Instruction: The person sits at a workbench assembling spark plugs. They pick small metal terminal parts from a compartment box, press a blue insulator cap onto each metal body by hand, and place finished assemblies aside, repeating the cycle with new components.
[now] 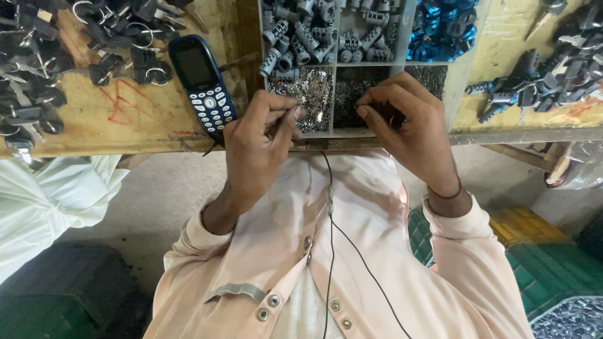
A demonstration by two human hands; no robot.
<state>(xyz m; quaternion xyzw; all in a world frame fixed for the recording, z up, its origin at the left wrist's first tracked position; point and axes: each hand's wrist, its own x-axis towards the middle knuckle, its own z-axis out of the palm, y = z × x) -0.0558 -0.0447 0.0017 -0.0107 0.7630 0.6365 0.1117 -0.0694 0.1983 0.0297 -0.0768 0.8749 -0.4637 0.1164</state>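
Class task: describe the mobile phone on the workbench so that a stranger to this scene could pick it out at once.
Start at the yellowish wooden workbench, left of the grey compartment tray. Beside the left hand lies the mobile phone. It is dark blue with pale buttons, unlike the black keys with rings heaped nearby.

Both forearms reach forward; the left hand (254, 147) pinches its fingers (286, 119) together, and the right hand (411, 119) curls its fingers downward.

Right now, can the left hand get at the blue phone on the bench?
Probably yes: the left hand is right beside the blue phone, and nothing lies between them, though its fingers seem to pinch something small.
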